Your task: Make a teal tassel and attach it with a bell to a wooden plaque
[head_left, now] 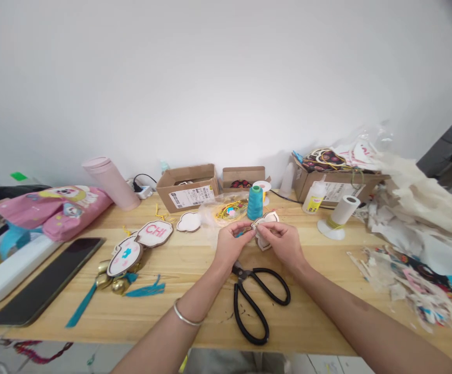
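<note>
Both hands meet above the middle of the table. My left hand [233,240] pinches the left edge of a small pale wooden cut-out piece [265,237]. My right hand [282,240] grips the same piece from the right, thumb and fingers closed on it. Fingers cover much of the piece, so its full shape is hidden. Just behind it stands a cone of teal thread [255,203]. Black-handled scissors [250,291] lie below the hands, their blades pointing away under my left wrist.
Left lie a plaque lettered "CHI" [155,234], a flowered plaque [125,254], brass bells [119,285], teal tassels [146,288] and a phone [47,283]. Cardboard boxes [189,188] line the wall. A glue bottle [314,198], a white spool [342,214] and fabric scraps [413,291] sit right.
</note>
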Demonstrator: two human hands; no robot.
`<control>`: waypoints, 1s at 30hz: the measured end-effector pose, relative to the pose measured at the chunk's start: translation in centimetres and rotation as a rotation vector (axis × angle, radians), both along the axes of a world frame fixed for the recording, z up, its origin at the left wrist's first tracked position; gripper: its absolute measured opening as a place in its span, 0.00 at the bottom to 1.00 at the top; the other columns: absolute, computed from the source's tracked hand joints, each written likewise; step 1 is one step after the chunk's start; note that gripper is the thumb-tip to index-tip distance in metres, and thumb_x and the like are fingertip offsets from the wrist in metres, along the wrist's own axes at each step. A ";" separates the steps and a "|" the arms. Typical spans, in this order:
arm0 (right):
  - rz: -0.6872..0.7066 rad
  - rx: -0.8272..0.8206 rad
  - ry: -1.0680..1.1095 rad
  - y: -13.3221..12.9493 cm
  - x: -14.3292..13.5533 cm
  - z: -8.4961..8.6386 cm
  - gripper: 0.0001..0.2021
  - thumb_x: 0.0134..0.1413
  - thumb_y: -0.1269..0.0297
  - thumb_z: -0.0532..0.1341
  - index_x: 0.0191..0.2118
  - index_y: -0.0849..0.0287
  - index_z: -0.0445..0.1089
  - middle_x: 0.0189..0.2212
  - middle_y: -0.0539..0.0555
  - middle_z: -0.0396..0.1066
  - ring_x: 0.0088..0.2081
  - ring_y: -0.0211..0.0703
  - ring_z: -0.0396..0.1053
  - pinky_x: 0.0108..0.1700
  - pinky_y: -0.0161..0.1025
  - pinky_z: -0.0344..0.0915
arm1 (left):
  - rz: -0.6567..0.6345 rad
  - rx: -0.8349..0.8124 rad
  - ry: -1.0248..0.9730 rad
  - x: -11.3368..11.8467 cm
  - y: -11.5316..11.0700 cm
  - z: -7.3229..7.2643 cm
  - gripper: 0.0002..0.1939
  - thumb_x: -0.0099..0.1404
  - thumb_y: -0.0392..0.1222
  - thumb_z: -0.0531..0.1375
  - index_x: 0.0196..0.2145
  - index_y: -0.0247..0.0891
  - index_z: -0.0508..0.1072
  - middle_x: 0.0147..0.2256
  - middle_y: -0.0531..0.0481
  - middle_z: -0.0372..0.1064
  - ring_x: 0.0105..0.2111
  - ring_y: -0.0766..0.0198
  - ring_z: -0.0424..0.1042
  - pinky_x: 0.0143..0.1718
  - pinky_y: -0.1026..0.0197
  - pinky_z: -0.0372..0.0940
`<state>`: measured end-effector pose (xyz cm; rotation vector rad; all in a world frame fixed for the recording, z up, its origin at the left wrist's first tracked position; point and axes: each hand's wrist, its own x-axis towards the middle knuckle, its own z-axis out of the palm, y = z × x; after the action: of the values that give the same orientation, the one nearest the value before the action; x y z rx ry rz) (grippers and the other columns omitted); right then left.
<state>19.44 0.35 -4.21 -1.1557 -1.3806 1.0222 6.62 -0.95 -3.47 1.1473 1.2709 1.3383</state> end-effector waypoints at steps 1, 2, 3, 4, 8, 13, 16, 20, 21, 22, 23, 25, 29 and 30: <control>-0.009 0.027 -0.036 -0.1 0.1 0.2 0.13 0.39 0.60 0.59 0.27 0.65 0.74 0.13 0.48 0.60 0.17 0.31 0.53 0.19 0.30 0.52 | 0.009 0.021 0.022 0.0 0.0 0.1 0.12 0.45 0.37 0.63 0.31 0.35 0.73 0.32 0.48 0.73 0.34 0.64 0.70 0.39 0.61 0.64; -0.014 0.051 -0.066 -0.3 0.1 0.4 0.13 0.40 0.60 0.59 0.27 0.65 0.74 0.12 0.47 0.57 0.16 0.29 0.49 0.18 0.30 0.49 | 0.018 0.040 0.045 -0.1 -0.1 0.1 0.12 0.45 0.38 0.63 0.31 0.34 0.73 0.32 0.48 0.73 0.34 0.64 0.71 0.39 0.61 0.65; -0.016 0.071 -0.091 -0.5 0.1 0.6 0.13 0.40 0.60 0.58 0.26 0.65 0.73 0.11 0.46 0.54 0.15 0.29 0.47 0.17 0.29 0.47 | 0.028 0.057 0.069 -0.1 -0.1 0.2 0.12 0.45 0.38 0.63 0.31 0.34 0.73 0.32 0.48 0.73 0.34 0.63 0.71 0.39 0.61 0.65; -0.016 0.088 -0.109 -0.7 0.0 0.8 0.12 0.40 0.60 0.58 0.26 0.65 0.73 0.11 0.45 0.52 0.15 0.28 0.44 0.17 0.29 0.45 | 0.037 0.074 0.093 -0.2 -0.1 0.2 0.12 0.45 0.38 0.63 0.31 0.34 0.74 0.32 0.48 0.74 0.34 0.63 0.71 0.39 0.61 0.65; -0.023 0.140 -0.143 -1.2 0.0 1.3 0.12 0.42 0.62 0.57 0.24 0.65 0.73 0.11 0.43 0.46 0.16 0.27 0.41 0.17 0.29 0.41 | 0.054 0.139 0.176 -0.2 -0.2 0.4 0.12 0.46 0.39 0.62 0.32 0.35 0.74 0.32 0.48 0.74 0.34 0.62 0.71 0.40 0.60 0.65; -0.042 0.183 -0.159 -1.3 0.2 1.3 0.10 0.42 0.63 0.57 0.23 0.64 0.72 0.11 0.42 0.43 0.16 0.27 0.39 0.17 0.29 0.39 | 0.047 0.225 0.266 -0.2 -0.5 0.6 0.11 0.48 0.40 0.62 0.32 0.35 0.74 0.32 0.48 0.73 0.35 0.62 0.71 0.40 0.60 0.65; -0.033 0.175 -0.158 -1.3 0.2 1.4 0.10 0.42 0.63 0.57 0.23 0.64 0.72 0.11 0.42 0.43 0.16 0.27 0.39 0.17 0.30 0.39 | 0.047 0.247 0.294 -0.2 -0.6 0.7 0.11 0.48 0.40 0.61 0.32 0.36 0.75 0.32 0.49 0.73 0.35 0.62 0.71 0.40 0.60 0.65; -0.026 0.157 -0.159 -1.4 0.2 1.6 0.11 0.43 0.63 0.57 0.24 0.63 0.73 0.11 0.43 0.46 0.16 0.28 0.40 0.17 0.30 0.40 | 0.043 0.254 0.288 -0.2 -0.6 0.6 0.10 0.48 0.39 0.62 0.32 0.37 0.75 0.32 0.50 0.73 0.34 0.63 0.70 0.40 0.61 0.64; -0.026 0.154 -0.159 -1.4 0.2 1.6 0.11 0.43 0.62 0.57 0.24 0.63 0.73 0.11 0.43 0.46 0.16 0.28 0.40 0.17 0.30 0.40 | 0.039 0.257 0.283 -0.2 -0.5 0.6 0.10 0.48 0.39 0.62 0.31 0.37 0.75 0.32 0.50 0.73 0.34 0.63 0.70 0.40 0.61 0.64; -0.026 0.152 -0.158 -1.4 0.3 1.6 0.11 0.43 0.62 0.57 0.24 0.63 0.73 0.11 0.43 0.47 0.16 0.28 0.40 0.17 0.30 0.40 | 0.037 0.259 0.279 -0.2 -0.5 0.6 0.10 0.48 0.39 0.62 0.31 0.38 0.75 0.31 0.50 0.73 0.34 0.63 0.70 0.40 0.61 0.64; -0.024 0.149 -0.156 -1.4 0.3 1.6 0.11 0.43 0.62 0.57 0.24 0.63 0.73 0.11 0.44 0.48 0.16 0.28 0.40 0.17 0.30 0.40 | 0.035 0.261 0.277 -0.2 -0.6 0.6 0.10 0.48 0.39 0.62 0.31 0.38 0.75 0.31 0.50 0.73 0.34 0.63 0.70 0.40 0.61 0.64; -0.017 0.146 -0.156 -1.4 0.3 1.6 0.12 0.43 0.61 0.56 0.24 0.63 0.73 0.11 0.44 0.50 0.16 0.28 0.40 0.17 0.30 0.41 | 0.031 0.265 0.285 -0.2 -0.6 0.6 0.10 0.48 0.39 0.62 0.31 0.38 0.75 0.31 0.50 0.73 0.34 0.63 0.70 0.40 0.61 0.64; -0.008 0.159 -0.167 -1.4 0.3 1.4 0.12 0.44 0.61 0.57 0.25 0.63 0.73 0.11 0.44 0.48 0.16 0.28 0.40 0.18 0.30 0.42 | 0.027 0.286 0.342 -0.2 -0.8 0.6 0.12 0.49 0.40 0.61 0.35 0.39 0.74 0.34 0.50 0.73 0.34 0.64 0.70 0.39 0.62 0.64; -0.006 0.160 -0.168 -1.4 0.3 1.4 0.12 0.44 0.61 0.57 0.25 0.63 0.73 0.11 0.44 0.48 0.16 0.28 0.41 0.18 0.30 0.42 | 0.031 0.302 0.366 -0.3 -0.8 0.6 0.13 0.50 0.40 0.61 0.36 0.40 0.73 0.34 0.50 0.73 0.35 0.64 0.70 0.39 0.62 0.64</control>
<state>19.78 -1.05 -2.81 -1.1459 -1.5602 0.8087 6.34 -1.76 -2.88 1.6474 1.3752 1.4195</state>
